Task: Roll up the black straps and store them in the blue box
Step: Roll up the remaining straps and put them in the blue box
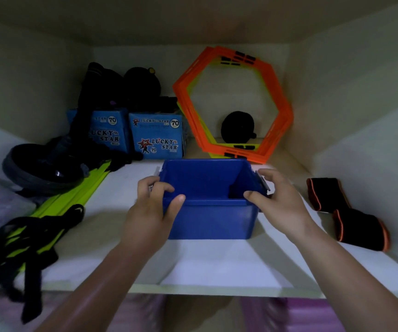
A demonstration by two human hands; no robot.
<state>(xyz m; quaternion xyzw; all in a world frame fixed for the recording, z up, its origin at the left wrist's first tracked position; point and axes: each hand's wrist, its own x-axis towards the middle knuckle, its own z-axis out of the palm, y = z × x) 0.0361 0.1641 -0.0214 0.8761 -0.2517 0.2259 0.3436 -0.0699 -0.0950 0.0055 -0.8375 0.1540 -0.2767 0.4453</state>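
Note:
An open blue box (207,219) stands in the middle of a white shelf, with nothing visible inside. My left hand (153,207) grips its left rim, thumb over the front corner. My right hand (277,200) holds the right rim beside a grey latch. A tangle of loose black straps (23,238) lies at the shelf's front left and hangs over the edge. A rolled black strap (237,127) sits at the back, seen through the orange hexagon. More dark rolls (142,81) rest on top of the cardboard boxes.
Orange hexagonal rings (277,92) lean on the back wall. Two blue "Lucky Star" cartons (157,135) stand at back left. Lime-green slats (73,192) and a dark round wheel (39,166) lie left. Black bands with orange trim (358,226) lie right. The white shelf (217,262) ends at a front edge.

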